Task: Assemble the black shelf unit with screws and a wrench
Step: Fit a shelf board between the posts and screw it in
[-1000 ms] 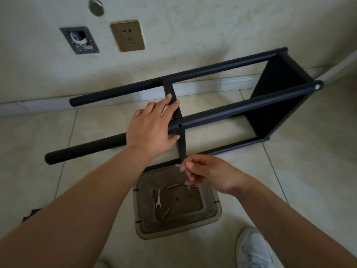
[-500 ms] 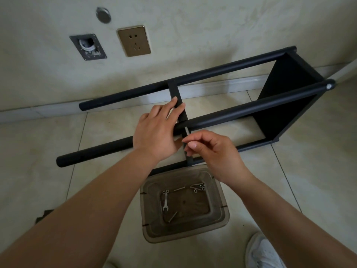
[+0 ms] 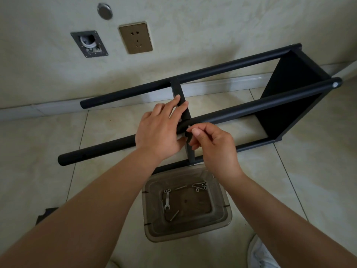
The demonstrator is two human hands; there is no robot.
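While the black shelf unit (image 3: 241, 111) lies on its side on the tiled floor (image 3: 318, 171) near the wall (image 3: 193, 26), its long round tubes run left to right and a solid black panel (image 3: 289, 93) closes the right end. A flat crossbar (image 3: 180, 99) joins the tubes near the middle. The left hand (image 3: 160, 132) is curled around the near upper tube just left of that crossbar, its index and middle fingers stretched up along the bar. The right hand (image 3: 214, 146) pinches a small silver screw (image 3: 189, 128) between thumb and forefinger, the tip right at the tube beside the left hand; the other fingers are curled underneath. Just in front of the frame sits a translucent brown tray (image 3: 224, 219), holding a small wrench (image 3: 167, 200), several loose screws (image 3: 180, 188) and washers. On the wall are a beige socket (image 3: 135, 37), an open junction box (image 3: 89, 44) and a round metal cap (image 3: 104, 11). A white shoe (image 3: 260, 254) shows at the bottom right.
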